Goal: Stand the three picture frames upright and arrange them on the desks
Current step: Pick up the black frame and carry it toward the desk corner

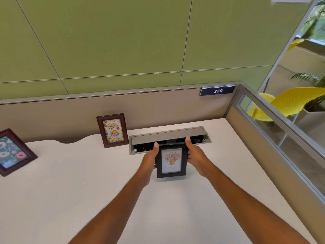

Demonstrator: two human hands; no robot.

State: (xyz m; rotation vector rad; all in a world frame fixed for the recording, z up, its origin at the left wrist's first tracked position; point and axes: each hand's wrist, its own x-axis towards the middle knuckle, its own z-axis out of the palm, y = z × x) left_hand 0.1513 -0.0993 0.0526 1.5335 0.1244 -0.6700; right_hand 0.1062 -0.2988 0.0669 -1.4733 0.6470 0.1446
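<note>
Surface (pixel 88 187): white, seen from the head view; it runs back to a beige partition (pixel 149 106) with a green wall (pixel 105 41) above.
Black frame (pixel 171 161): upright and portrait, its face toward the camera, showing a pot of flowers. It sits mid-surface, just in front of the cable box. Whether its bottom edge touches the surface cannot be told.
Left grip (pixel 150 156): clamped on the Black frame's left edge, thumb lying up to the top left corner, fingers hidden behind.
Right grip (pixel 195 155): clamped on the right edge, thumb raised at the top right corner, fingers curled round the side.
Birthday frame (pixel 112 130): brown, standing upright at the back of the surface near the partition, just left of the cable box.
Donut frame (pixel 13 152): brown, standing and turned at an angle at the far left, partly cut off by the picture's edge, well apart from the other two.
Cable box (pixel 168 138): grey, sunk into the surface, lid raised part-way, dark inside.
Sign (pixel 217 90): blue plate reading 250, on the partition's top rail at the right.
Right side: a glass panel (pixel 274 131), with yellow chairs (pixel 295 99) and a plant (pixel 314 80) beyond it.
</note>
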